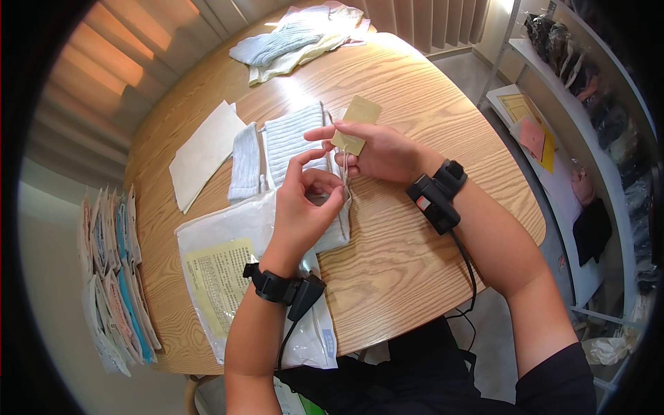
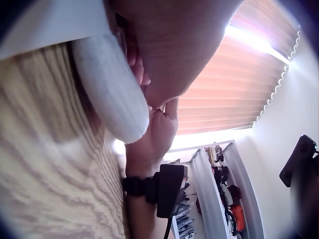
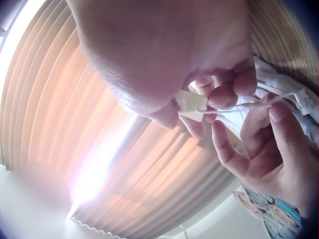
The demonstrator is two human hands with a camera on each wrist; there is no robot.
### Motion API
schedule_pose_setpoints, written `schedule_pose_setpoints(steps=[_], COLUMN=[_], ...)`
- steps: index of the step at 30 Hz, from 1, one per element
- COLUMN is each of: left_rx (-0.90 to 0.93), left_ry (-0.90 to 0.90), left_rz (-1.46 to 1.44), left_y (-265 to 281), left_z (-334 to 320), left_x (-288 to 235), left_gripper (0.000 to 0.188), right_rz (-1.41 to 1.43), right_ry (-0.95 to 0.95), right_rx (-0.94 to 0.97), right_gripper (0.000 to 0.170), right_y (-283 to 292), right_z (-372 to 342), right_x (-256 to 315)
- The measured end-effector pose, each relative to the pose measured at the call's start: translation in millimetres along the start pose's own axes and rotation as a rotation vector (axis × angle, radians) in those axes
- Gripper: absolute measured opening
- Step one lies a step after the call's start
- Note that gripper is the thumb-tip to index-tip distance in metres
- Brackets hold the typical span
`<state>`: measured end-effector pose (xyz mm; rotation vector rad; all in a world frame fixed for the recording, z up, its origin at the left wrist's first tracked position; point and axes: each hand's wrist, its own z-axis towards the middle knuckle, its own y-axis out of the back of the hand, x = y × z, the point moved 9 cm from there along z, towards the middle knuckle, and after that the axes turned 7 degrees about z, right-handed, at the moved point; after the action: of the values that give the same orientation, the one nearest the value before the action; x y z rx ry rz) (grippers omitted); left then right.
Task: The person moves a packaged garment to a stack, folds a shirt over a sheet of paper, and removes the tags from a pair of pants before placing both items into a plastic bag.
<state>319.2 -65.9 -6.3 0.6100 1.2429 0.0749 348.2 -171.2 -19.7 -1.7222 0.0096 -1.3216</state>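
My right hand (image 1: 391, 153) holds a gold hang tag (image 1: 362, 113) between thumb and fingers, over the folded garment. From the tag's lower end runs a thin white string (image 1: 346, 163), which my left hand (image 1: 304, 207) pinches between thumb and index finger. In the right wrist view the string stretches between both hands, with a small printed white label (image 3: 305, 101) just beyond the left fingertips. Under the hands lies the light grey-blue ribbed knit garment (image 1: 294, 131), folded on the wooden table (image 1: 415, 242). Part of it is hidden by the left hand.
A clear plastic bag (image 1: 259, 304) with a yellow printed panel lies at the near left, beneath the left forearm. White sheets (image 1: 206, 155) lie left of the garment. More folded knitwear (image 1: 290, 45) sits at the far edge. Shelving (image 1: 532, 62) stands right; packets (image 1: 111, 277) hang left.
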Motion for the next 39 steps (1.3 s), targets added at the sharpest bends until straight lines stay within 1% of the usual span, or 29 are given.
schedule_pose_setpoints(steps=[1,3,6,8,10,12,15,16,18,22,23,24,25,27,28,30,31,32,33,35,36,37,38,39], left_rx=[-0.014,-0.027,-0.05,-0.096,-0.101,-0.105,-0.119,-0.15,-0.179,-0.183,-0.175,-0.173,-0.166,-0.16,-0.152,-0.141,-0.208,-0.275,-0.276,-0.284,-0.283,-0.296,-0.31,-0.311], left_ry=[0.018,0.036,0.02,0.025,0.032,0.04,0.03,0.022,0.013,0.013,0.015,0.016,0.01,0.002,0.014,0.028,-0.075,-0.179,-0.179,-0.191,-0.191,-0.204,-0.216,-0.216], left_rz=[-0.014,-0.027,-0.018,-0.008,-0.009,-0.011,-0.027,-0.043,-0.06,-0.062,-0.056,-0.057,-0.055,-0.052,-0.028,-0.006,0.195,0.396,0.397,0.484,0.484,0.558,0.633,0.634], left_y=[1,1,3,6,8,8,9,10,12,13,12,12,11,12,11,10,16,19,19,17,17,17,17,17], left_z=[0,-1,-1,-1,-2,-2,-2,-2,-2,-2,-2,-2,-2,-2,-3,-3,-3,-5,-5,-6,-6,-7,-7,-8], left_x=[0,0,-2,0,0,0,2,3,3,3,4,4,2,-1,-2,-2,-11,-22,-23,-27,-28,-30,-32,-32], left_gripper=[0.053,0.05,0.045,0.04,0.038,0.035,0.034,0.034,0.034,0.033,0.033,0.033,0.032,0.03,0.029,0.028,0.027,0.028,0.028,0.031,0.031,0.033,0.035,0.035], right_rz=[0.001,-0.053,-0.064,-0.078,-0.093,-0.136,-0.121,-0.121,-0.03,-0.017,0.065,0.149,0.15,0.115,0.114,-0.081,-0.08,-0.138,-0.197,-0.205,-0.213,-0.213,-0.25,-0.287], right_ry=[0.0,0.084,0.129,0.12,0.111,0.119,0.131,0.131,0.092,0.057,0.049,0.04,0.04,0.064,0.065,0.163,0.163,0.182,0.201,0.21,0.218,0.218,0.217,0.215], right_rx=[-0.001,-0.106,-0.126,-0.128,-0.127,-0.166,-0.209,-0.208,-0.099,-0.102,-0.098,-0.095,-0.095,-0.274,-0.273,-0.296,-0.298,-0.316,-0.333,-0.315,-0.299,-0.3,-0.327,-0.354], right_gripper=[0.043,0.041,0.04,0.039,0.04,0.032,0.031,0.031,0.028,0.025,0.025,0.026,0.026,0.035,0.035,0.045,0.045,0.046,0.048,0.048,0.048,0.048,0.049,0.05], right_y=[-1,6,13,14,12,11,14,17,16,16,16,16,16,30,28,25,26,28,30,33,32,31,31,31], right_z=[0,0,-3,-6,-7,-8,-6,-4,1,1,1,0,0,-1,0,0,0,1,2,4,4,3,1,0], right_x=[-1,5,9,10,11,12,10,10,6,6,5,4,3,1,2,13,12,13,15,14,15,15,15,16])
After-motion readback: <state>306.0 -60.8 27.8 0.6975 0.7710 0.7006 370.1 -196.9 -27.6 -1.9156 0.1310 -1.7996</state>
